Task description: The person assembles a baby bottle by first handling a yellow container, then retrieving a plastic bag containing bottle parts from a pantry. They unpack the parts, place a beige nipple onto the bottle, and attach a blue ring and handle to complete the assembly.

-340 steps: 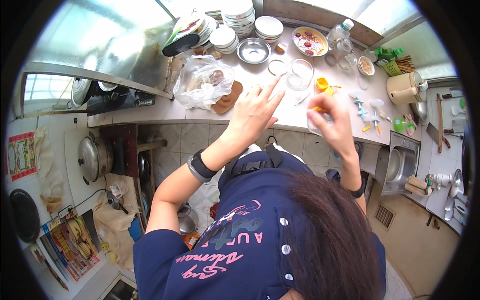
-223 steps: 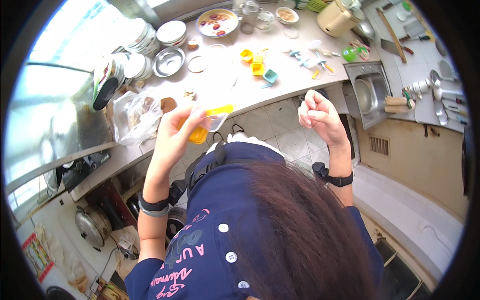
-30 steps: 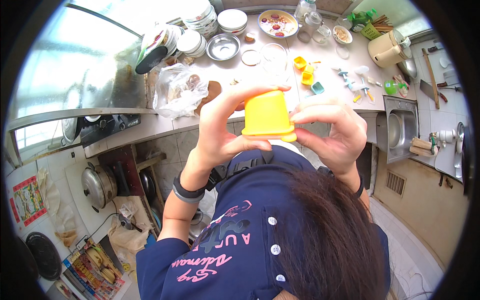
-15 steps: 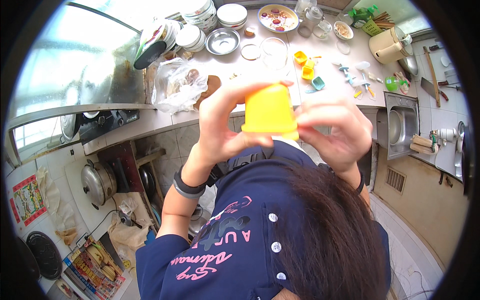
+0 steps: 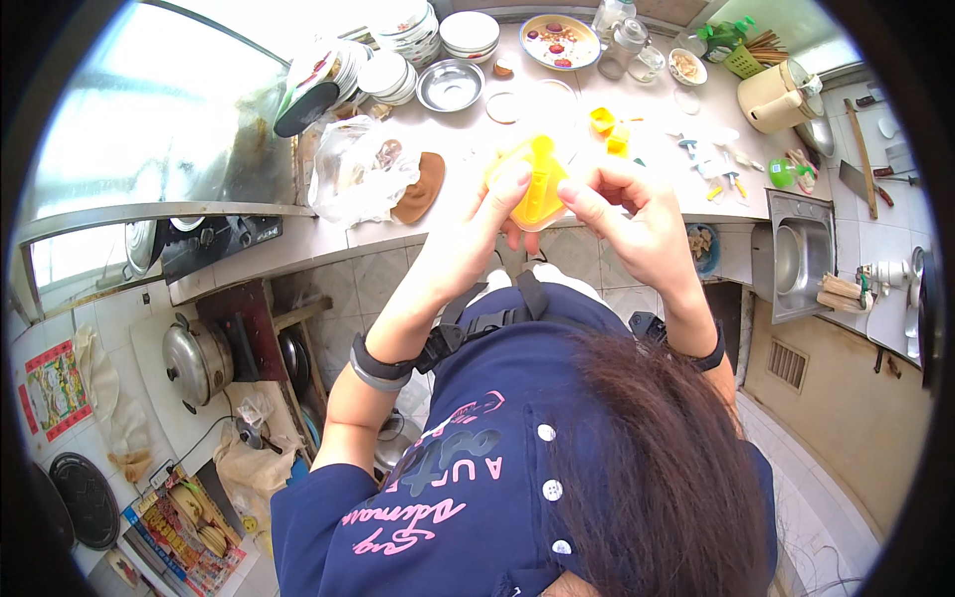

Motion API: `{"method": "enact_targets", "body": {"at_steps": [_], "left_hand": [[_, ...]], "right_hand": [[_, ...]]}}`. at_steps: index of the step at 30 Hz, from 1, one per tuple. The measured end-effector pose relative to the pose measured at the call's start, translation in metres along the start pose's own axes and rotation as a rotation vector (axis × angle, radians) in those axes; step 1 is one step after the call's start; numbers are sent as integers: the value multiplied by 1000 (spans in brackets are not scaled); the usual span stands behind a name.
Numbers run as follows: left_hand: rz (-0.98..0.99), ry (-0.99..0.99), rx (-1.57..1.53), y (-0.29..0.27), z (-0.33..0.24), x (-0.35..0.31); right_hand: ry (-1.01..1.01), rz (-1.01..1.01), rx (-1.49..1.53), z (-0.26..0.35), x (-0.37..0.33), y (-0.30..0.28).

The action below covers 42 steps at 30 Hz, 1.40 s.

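Between my hands, above the front edge of the counter, is a yellow plastic piece [image 5: 543,191], cup-like, with a ridged narrow strip down its middle. My left hand [image 5: 489,211] grips its left side, thumb on top and some fingertips showing beneath. At its right edge my right hand [image 5: 633,207] pinches with thumb and fingers. Farther back on the counter lie small yellow plastic cups [image 5: 603,121]. Blue and yellow plastic sticks [image 5: 688,147] are to their right.
A clear plastic bag [image 5: 350,179] and a brown flat piece [image 5: 422,187] lie left. Behind stand a metal bowl [image 5: 450,86], stacked bowls [image 5: 470,36] and a patterned plate [image 5: 559,42]. At right are a sink [image 5: 802,244] and a cleaver [image 5: 854,179].
Both hands have moved away from me and lower, toward the counter. The yellow plastic piece has been tilted, so its ridged strip now shows. My right hand's blur has gone.
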<state>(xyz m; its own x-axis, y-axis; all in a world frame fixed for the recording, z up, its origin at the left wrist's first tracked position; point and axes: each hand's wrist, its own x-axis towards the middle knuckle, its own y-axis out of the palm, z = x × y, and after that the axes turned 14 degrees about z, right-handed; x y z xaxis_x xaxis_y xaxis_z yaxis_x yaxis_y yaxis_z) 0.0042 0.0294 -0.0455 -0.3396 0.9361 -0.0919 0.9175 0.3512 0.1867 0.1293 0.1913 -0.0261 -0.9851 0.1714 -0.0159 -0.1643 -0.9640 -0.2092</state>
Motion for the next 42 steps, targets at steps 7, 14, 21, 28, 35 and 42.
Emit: {"method": "enact_targets", "body": {"at_steps": [7,14,21,28,35,42], "left_hand": [[3,75,390,1,-12,-3],[-60,326,685,7,-21,-3],[16,361,723,7,-34,-3],[106,480,757,2,-33,-4],[106,305,336,-6,-9,4],[71,504,437,-10,-7,6]], "right_hand": [[-104,-45,-178,-2,-2,3],[-138,-52,-164,-4,-5,4],[-199,-62,-118,-7,-6,0],[-413,-128,-331,-12,-12,1],[-80,-11,-199,-9,2,1],[-151,-78,35,5,13,8]]}}
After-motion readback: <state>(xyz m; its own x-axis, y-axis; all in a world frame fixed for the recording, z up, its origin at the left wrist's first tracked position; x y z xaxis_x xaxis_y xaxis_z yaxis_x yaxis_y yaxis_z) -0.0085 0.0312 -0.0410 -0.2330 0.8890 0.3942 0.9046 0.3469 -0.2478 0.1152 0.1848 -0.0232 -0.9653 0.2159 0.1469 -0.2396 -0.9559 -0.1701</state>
